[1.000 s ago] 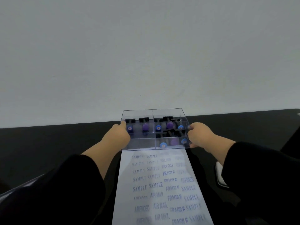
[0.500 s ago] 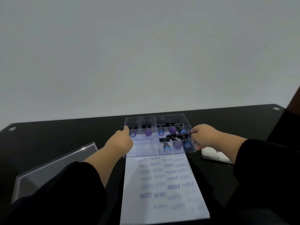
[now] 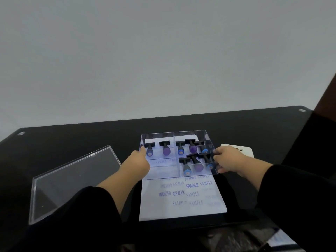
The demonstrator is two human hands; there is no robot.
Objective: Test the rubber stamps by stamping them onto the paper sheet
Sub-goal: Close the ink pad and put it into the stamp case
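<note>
Where hands [image 3: 137,163] meet: stamp tray [image 3: 164,172].

The tray [image 3: 160,171] holding stamps [image 3: 192,161] sits on the paper's [image 3: 181,206] far end, lid [image 3: 72,180] to the left, card [image 3: 245,150] to the right.

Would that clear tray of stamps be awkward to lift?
Probably stiff: the clear tray keeps its shape with the left hand and right hand at opposite sides. Its smooth walls look slippery, and the loose stamps could slide if tilted.
</note>
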